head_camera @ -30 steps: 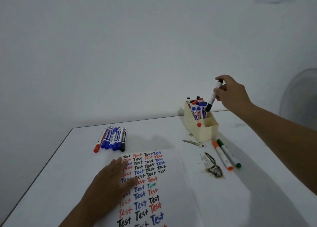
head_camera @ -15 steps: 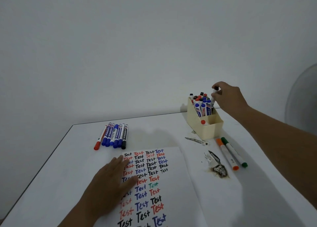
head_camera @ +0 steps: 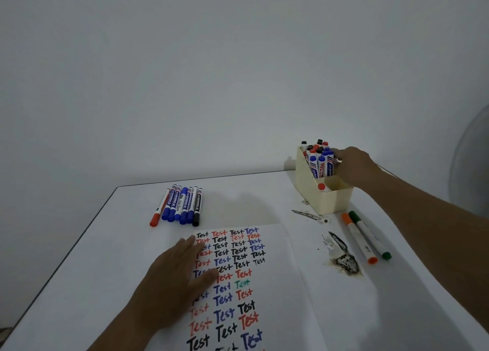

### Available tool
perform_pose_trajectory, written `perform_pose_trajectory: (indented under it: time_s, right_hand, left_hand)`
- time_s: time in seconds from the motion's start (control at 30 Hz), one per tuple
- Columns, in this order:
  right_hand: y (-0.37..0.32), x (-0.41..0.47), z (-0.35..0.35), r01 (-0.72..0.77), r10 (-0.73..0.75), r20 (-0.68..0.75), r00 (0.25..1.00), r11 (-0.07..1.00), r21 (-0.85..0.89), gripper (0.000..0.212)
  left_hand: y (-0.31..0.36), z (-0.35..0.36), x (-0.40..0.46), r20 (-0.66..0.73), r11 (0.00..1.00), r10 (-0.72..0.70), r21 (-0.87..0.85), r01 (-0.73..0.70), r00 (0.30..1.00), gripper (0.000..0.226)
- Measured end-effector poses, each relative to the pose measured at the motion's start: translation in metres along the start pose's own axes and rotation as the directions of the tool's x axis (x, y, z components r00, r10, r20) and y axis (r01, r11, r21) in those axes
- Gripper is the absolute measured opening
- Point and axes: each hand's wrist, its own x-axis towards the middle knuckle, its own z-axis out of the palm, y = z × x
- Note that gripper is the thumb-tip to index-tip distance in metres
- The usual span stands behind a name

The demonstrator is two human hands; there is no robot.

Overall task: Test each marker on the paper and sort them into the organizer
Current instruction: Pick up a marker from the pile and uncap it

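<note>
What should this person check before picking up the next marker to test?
1. Right hand free of the last marker: cannot tell, its fingers are hidden at the organizer.
2. Paper held flat: ok, left hand presses on it.
3. Untested markers in reach: ok, row of markers lies beyond the paper.
4. Blank space to write: ok, the paper's right side is bare.
5. Organizer upright: ok.

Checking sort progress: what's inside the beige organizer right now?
The organizer has upright markers with blue, red and black caps in its rear section; one red-capped marker lies low in the front section. The right hand covers the right rear corner, and the walls hide the marker bodies.
</note>
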Motion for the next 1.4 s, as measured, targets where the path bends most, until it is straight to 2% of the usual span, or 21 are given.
perform_pose_trajectory:
  time_s: [0.13,0.23,0.33,0.4,0.43,0.5,0.63,0.73,0.8,0.87,0.97,1.1,1.27,1.4]
  right_hand:
    - [-0.006,-0.003,-0.007,-0.053,0.053,-0.020,0.998,0.998,0.029,0.049]
    - [-0.021,-0.017,-0.014,-0.008,0.010,-0.195,0.981,1.000,0.014,0.061]
    - [-0.053,-0.039,-0.014,0.202,-0.195,-0.373,0.907,0.979,-0.019,0.055]
    - [-0.078,-0.056,-0.005,0.410,-0.391,-0.388,0.835,0.911,-0.036,0.049]
    - [-0.089,-0.065,0.002,0.500,-0.471,-0.358,0.806,0.866,-0.015,0.048]
    - [-0.113,-0.091,0.019,0.581,-0.565,-0.163,0.809,0.811,0.067,0.050]
    - [-0.144,-0.139,0.062,0.571,-0.584,0.241,0.775,0.811,0.128,0.062]
    - [-0.152,-0.158,0.087,0.551,-0.564,0.363,0.742,0.821,0.150,0.070]
    - [-0.151,-0.164,0.100,0.552,-0.557,0.406,0.724,0.821,0.143,0.075]
    - [-0.149,-0.168,0.108,0.569,-0.563,0.416,0.715,0.813,0.123,0.076]
    - [-0.149,-0.169,0.112,0.562,-0.559,0.411,0.721,0.817,0.125,0.075]
    - [-0.151,-0.170,0.112,0.563,-0.560,0.404,0.723,0.817,0.125,0.075]
    - [-0.149,-0.170,0.111,0.568,-0.564,0.401,0.722,0.814,0.123,0.074]
    - [-0.148,-0.168,0.112,0.583,-0.566,0.430,0.704,0.805,0.105,0.076]
  left_hand:
    - [-0.002,0.003,0.000,-0.004,1.000,-0.001,-0.026,0.000,1.000,0.092]
    - [-0.001,0.003,0.000,-0.003,0.999,-0.005,-0.039,0.005,1.000,0.092]
    - [0.002,0.000,0.001,0.001,0.998,-0.015,-0.056,0.015,1.000,0.093]
    - [0.004,-0.001,0.000,-0.005,0.997,-0.020,-0.074,0.019,1.000,0.092]
    - [0.004,-0.001,0.000,-0.009,0.996,-0.021,-0.088,0.020,1.000,0.091]
    - [0.004,-0.002,0.000,-0.019,0.991,-0.022,-0.131,0.019,1.000,0.088]
    - [0.004,-0.012,0.005,-0.074,0.955,-0.101,-0.285,0.076,0.992,0.065]
    - [-0.004,-0.023,0.015,-0.212,0.902,-0.205,-0.421,0.100,0.956,0.041]
    - [-0.017,-0.033,0.022,-0.338,0.901,-0.248,-0.424,0.088,0.908,0.030]
    - [-0.032,-0.046,0.033,-0.421,0.939,-0.247,-0.327,0.108,0.873,0.023]
    - [-0.054,-0.057,0.053,-0.395,0.969,-0.244,-0.141,0.204,0.886,0.021]
    - [-0.074,-0.053,0.066,-0.334,0.947,-0.276,0.065,0.314,0.901,0.027]
    - [-0.076,-0.050,0.066,-0.432,0.926,-0.332,0.018,0.377,0.839,0.020]
    - [-0.083,-0.051,0.056,-0.479,0.910,-0.411,-0.163,0.381,0.775,0.020]
